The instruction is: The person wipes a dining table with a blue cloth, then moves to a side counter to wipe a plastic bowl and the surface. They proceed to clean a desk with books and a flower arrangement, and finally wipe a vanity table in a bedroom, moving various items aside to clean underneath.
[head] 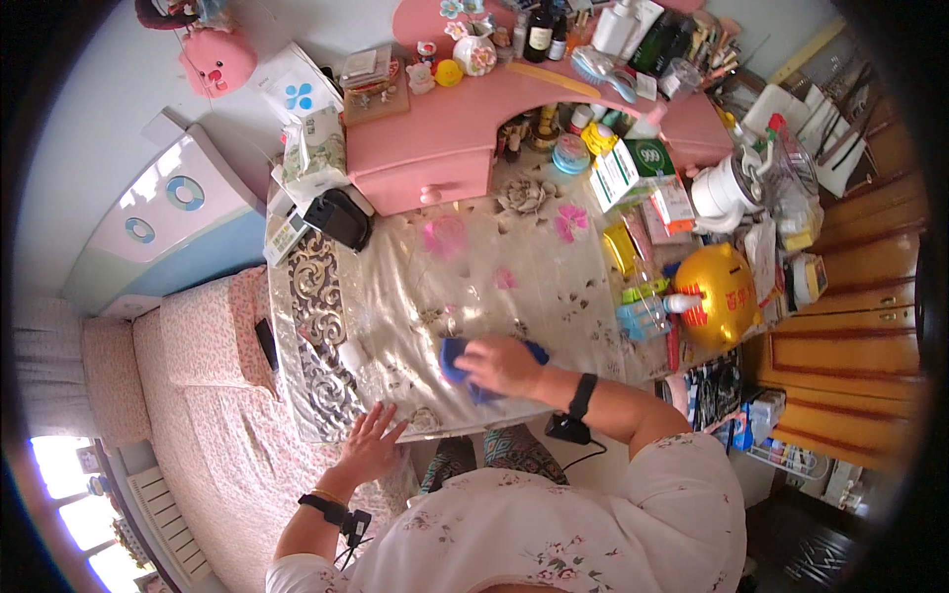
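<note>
My right hand (508, 367) is on a blue cloth (454, 357) near the front of the table, slightly blurred. The cloth is bunched under the palm and shows on both sides of the fingers. My left hand (371, 443) rests at the table's front edge, fingers spread, holding nothing. Beneath both lies a shiny, clear-covered tablecloth (474, 274) with flower prints and a dark scroll border. A small white object (353, 356), too blurred to name, sits above my left hand.
A golden piggy bank (715, 296), a blue-capped clear container (643, 319) and medicine boxes (634, 172) crowd the right side. At the back stands a pink shelf unit with a drawer (422, 181). A black stand-like object (339, 219) is at back left, beside a bed (215, 400).
</note>
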A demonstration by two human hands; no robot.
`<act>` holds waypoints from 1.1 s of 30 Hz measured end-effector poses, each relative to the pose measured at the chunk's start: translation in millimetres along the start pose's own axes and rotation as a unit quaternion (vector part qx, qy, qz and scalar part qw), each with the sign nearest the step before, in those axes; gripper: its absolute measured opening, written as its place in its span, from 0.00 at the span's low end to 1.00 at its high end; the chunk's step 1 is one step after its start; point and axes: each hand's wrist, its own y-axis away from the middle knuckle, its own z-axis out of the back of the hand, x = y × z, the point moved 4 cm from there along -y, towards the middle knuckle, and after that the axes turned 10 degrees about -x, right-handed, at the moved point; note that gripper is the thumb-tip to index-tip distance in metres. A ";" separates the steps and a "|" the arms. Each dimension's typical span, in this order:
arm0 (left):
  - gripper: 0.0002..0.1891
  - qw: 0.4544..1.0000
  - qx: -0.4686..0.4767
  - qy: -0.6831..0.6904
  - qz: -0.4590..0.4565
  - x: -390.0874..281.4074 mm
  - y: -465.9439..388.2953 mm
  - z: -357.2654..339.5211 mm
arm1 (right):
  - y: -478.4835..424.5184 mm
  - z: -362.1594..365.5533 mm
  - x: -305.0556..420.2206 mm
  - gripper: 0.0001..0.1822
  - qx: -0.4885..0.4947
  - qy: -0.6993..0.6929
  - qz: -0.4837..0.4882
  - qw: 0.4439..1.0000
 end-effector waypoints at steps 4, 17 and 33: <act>0.28 1.000 0.022 -0.005 0.015 -0.2 4.4 -0.9 | -70.3 81.1 -97.2 0.10 -0.207 0.146 -0.132 0.958; 0.34 0.997 0.062 0.000 0.035 -2.3 -3.9 1.0 | -98.1 86.5 -200.6 0.17 -0.176 0.416 -0.191 0.871; 0.38 0.996 0.073 -0.001 0.046 -2.9 -4.1 0.2 | -125.1 72.0 -190.8 0.18 -0.128 0.330 -0.192 0.915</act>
